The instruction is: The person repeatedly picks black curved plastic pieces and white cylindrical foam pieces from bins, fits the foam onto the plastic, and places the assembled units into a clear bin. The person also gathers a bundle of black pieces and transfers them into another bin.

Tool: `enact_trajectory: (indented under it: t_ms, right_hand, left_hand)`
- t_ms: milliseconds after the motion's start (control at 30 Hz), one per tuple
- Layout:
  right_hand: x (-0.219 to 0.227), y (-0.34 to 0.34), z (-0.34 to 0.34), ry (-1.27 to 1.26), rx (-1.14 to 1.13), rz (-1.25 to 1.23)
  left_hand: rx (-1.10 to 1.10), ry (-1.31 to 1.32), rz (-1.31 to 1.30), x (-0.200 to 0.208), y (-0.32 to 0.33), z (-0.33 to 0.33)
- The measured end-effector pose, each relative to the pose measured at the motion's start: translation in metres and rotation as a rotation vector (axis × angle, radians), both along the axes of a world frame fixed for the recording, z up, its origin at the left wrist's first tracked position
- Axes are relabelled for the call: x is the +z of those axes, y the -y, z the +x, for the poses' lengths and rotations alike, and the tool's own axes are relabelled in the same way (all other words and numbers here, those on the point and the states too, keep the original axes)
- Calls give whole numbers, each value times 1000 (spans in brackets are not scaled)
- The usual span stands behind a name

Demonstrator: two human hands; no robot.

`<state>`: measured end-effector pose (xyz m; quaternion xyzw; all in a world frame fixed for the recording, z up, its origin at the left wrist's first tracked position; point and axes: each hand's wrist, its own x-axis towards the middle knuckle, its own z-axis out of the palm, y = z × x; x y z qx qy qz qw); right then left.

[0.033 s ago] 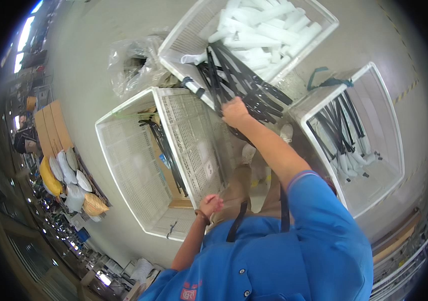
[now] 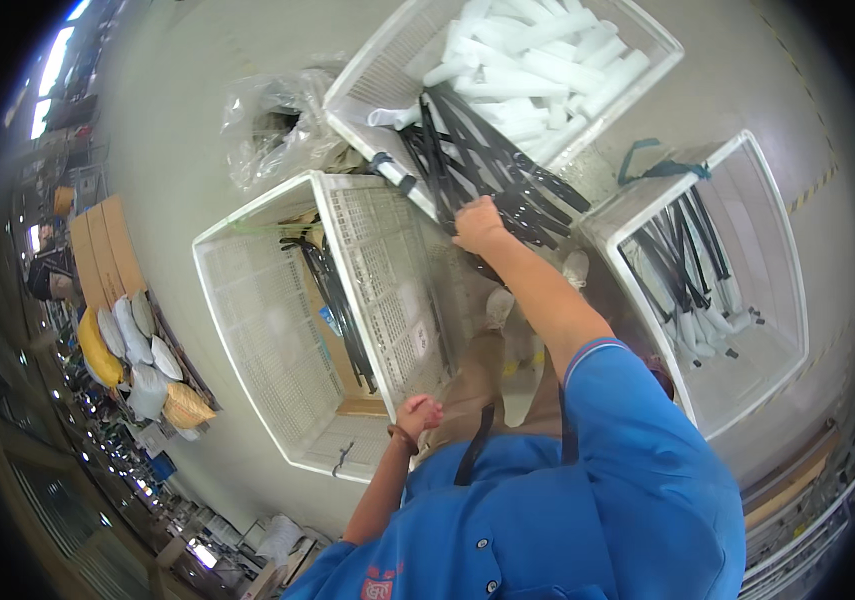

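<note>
My right hand (image 2: 478, 223) reaches forward to the near ends of a loose bundle of long, flat black strips (image 2: 507, 185). Its fingers are closed around part of the bundle, though exactly how many strips they hold is hidden. The strips lie across the near edge of a white crate (image 2: 377, 85) filled with white foam-like tubes (image 2: 537, 75). Low beside the left crate, in front of my body, my left hand (image 2: 419, 412) is loosely closed with nothing visible in it.
On the left stands a white mesh crate (image 2: 247, 300) with black strips (image 2: 332, 290) and cardboard inside. Another white crate (image 2: 762, 350) at right holds black strips with white tube ends. Clear plastic wrapping (image 2: 262, 125) lies behind the left crate. Sacks (image 2: 142, 345) are piled farther left.
The view has shifted slightly. My right hand stays at the black strips, and my left hand remains curled beside the left crate.
</note>
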<state>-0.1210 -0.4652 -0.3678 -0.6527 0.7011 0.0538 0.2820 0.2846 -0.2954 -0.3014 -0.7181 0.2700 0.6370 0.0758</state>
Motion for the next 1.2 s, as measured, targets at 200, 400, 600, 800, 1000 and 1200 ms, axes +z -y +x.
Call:
enact_trajectory:
  t_ms: [200, 400, 600, 800, 1000, 1200]
  right_hand:
    - [-40, -23, 12, -163, 38, -146]
    - [-26, -1, 18, -382, 168, -242]
    - [127, -39, -39, 4, -842, -540]
    - [339, -270, -20, -11, -475, -753]
    - [415, -432, 79, -97, -654, -1038]
    - [481, -592, 131, -267, -1010, -1030]
  left_hand:
    - [154, 85, 76, -8, -26, 112]
    - [-26, 12, -2, -28, -5, 143]
    - [-307, -246, -475, 9, 79, 72]
    - [-1045, -589, -1597, 181, 127, -184]
    - [-1899, -1674, -953, 318, 3, -294]
    - [-1665, -1897, -309, 352, -171, -282]
